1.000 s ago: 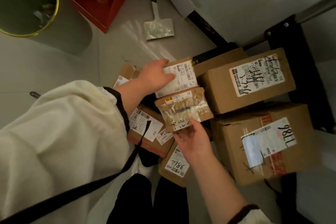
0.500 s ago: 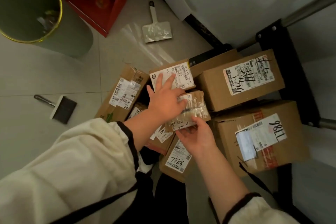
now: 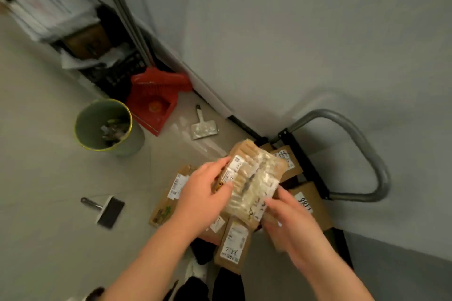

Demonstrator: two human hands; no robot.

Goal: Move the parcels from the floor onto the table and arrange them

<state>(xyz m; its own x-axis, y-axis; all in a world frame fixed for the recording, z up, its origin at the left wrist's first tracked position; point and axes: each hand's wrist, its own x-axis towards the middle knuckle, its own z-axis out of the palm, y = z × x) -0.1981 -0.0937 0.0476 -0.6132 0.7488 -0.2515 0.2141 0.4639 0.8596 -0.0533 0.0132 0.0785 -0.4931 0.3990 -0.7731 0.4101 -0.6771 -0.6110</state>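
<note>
Left hand [image 3: 203,194] and right hand [image 3: 292,226] grip the taped parcel [image 3: 254,178] — slick wrap could slip, dropping it onto floor boxes [image 3: 232,248].

1. Reaches in from the lower left with the bare left forearm [image 3: 151,252], uncovered up to a dark cuff [image 3: 97,292] at the bottom edge.
2. Grips with the left hand [image 3: 200,195], back turned upward, the left edge of a tape-wrapped brown cardboard parcel [image 3: 254,178]. Pinches it with forefinger and thumb showing on its upper face and the other fingers hidden.
3. Reaches in from the lower right with the bare right forearm [image 3: 330,273], angled up and to the left.
4. Holds the parcel's near right corner with the right hand [image 3: 288,222], fingers curled at the edge. Blurred, so no finer reading of the finger positions.
5. Keeps the two hands apart, with the parcel between them.
</note>
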